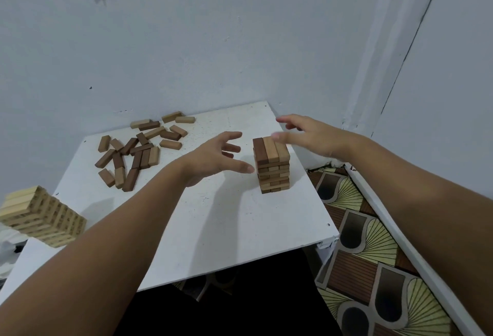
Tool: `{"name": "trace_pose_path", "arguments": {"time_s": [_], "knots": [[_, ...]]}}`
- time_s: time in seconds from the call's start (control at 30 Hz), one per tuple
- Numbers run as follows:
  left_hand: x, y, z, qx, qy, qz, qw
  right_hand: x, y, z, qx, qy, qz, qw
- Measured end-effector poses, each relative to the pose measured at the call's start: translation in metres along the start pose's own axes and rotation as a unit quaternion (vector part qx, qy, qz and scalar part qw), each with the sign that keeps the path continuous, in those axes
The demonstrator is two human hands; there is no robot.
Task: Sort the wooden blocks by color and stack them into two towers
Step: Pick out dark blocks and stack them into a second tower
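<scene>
Both hands spread wide, holding nothing: left hand (213,157) at 9 o'clock of the mixed tower (272,165), right hand (309,135) at its 1 o'clock, fingertip near the top layer. Tower mixes dark and light blocks, so probably unstacking next: lift top blocks singly, brace the sides. Loose blocks (138,146) lie at 10 o'clock on the white desk (213,229). Pale stack (42,215) at far left. Corner walls, patterned floor (373,255).
</scene>
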State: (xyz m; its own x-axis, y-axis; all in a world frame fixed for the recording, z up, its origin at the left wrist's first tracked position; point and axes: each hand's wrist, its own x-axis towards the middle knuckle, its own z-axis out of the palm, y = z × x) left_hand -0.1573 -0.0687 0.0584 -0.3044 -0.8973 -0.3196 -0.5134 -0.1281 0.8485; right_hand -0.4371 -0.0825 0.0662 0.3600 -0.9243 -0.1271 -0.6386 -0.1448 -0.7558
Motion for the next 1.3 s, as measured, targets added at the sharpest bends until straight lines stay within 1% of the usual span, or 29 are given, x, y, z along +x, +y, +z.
{"name": "trace_pose_path", "arguments": {"time_s": [0.07, 0.17, 0.27, 0.37, 0.4, 0.5, 0.67, 0.7, 0.73, 0.8, 0.87, 1.03, 1.17, 1.23, 1.3], "knots": [[-0.008, -0.009, -0.016, -0.008, 0.042, 0.004, 0.999, 0.000, -0.013, -0.002, -0.024, 0.070, -0.030, 0.997], [-0.021, -0.028, -0.036, 0.016, 0.169, 0.001, 0.985, 0.008, -0.037, 0.003, -0.112, 0.131, -0.069, 0.983], [-0.034, -0.055, -0.049, 0.078, 0.288, 0.004, 0.955, 0.020, -0.073, 0.024, -0.216, 0.141, -0.105, 0.960], [-0.047, -0.081, -0.058, 0.149, 0.340, -0.031, 0.928, 0.033, -0.102, 0.059, -0.276, 0.132, -0.137, 0.942], [-0.051, -0.092, -0.061, 0.162, 0.346, -0.043, 0.923, 0.037, -0.108, 0.071, -0.281, 0.124, -0.141, 0.941], [-0.061, -0.121, -0.068, 0.158, 0.344, -0.061, 0.923, 0.054, -0.117, 0.112, -0.276, 0.086, -0.129, 0.948], [-0.056, -0.151, -0.076, 0.176, 0.329, -0.069, 0.925, 0.076, -0.103, 0.173, -0.251, -0.001, -0.064, 0.966], [-0.052, -0.157, -0.077, 0.191, 0.332, -0.070, 0.921, 0.079, -0.099, 0.182, -0.248, -0.015, -0.057, 0.967], [-0.047, -0.162, -0.078, 0.225, 0.342, -0.072, 0.909, 0.082, -0.095, 0.189, -0.245, -0.029, -0.053, 0.968], [-0.038, -0.171, -0.078, 0.307, 0.371, -0.067, 0.874, 0.087, -0.090, 0.201, -0.241, -0.043, -0.050, 0.968], [-0.030, -0.173, -0.081, 0.343, 0.386, -0.052, 0.855, 0.096, -0.088, 0.209, -0.243, -0.045, -0.052, 0.968], [-0.010, -0.179, -0.087, 0.413, 0.377, -0.046, 0.827, 0.129, -0.086, 0.222, -0.240, -0.039, -0.059, 0.968], [-0.004, -0.191, -0.080, 0.393, 0.393, -0.067, 0.828, 0.156, -0.091, 0.229, -0.249, -0.017, -0.073, 0.966], [-0.003, -0.194, -0.080, 0.379, 0.403, -0.056, 0.831, 0.168, -0.094, 0.233, -0.240, -0.002, -0.088, 0.967], [-0.002, -0.196, -0.081, 0.366, 0.420, -0.027, 0.830, 0.179, -0.095, 0.237, -0.234, 0.004, -0.099, 0.967]]}}
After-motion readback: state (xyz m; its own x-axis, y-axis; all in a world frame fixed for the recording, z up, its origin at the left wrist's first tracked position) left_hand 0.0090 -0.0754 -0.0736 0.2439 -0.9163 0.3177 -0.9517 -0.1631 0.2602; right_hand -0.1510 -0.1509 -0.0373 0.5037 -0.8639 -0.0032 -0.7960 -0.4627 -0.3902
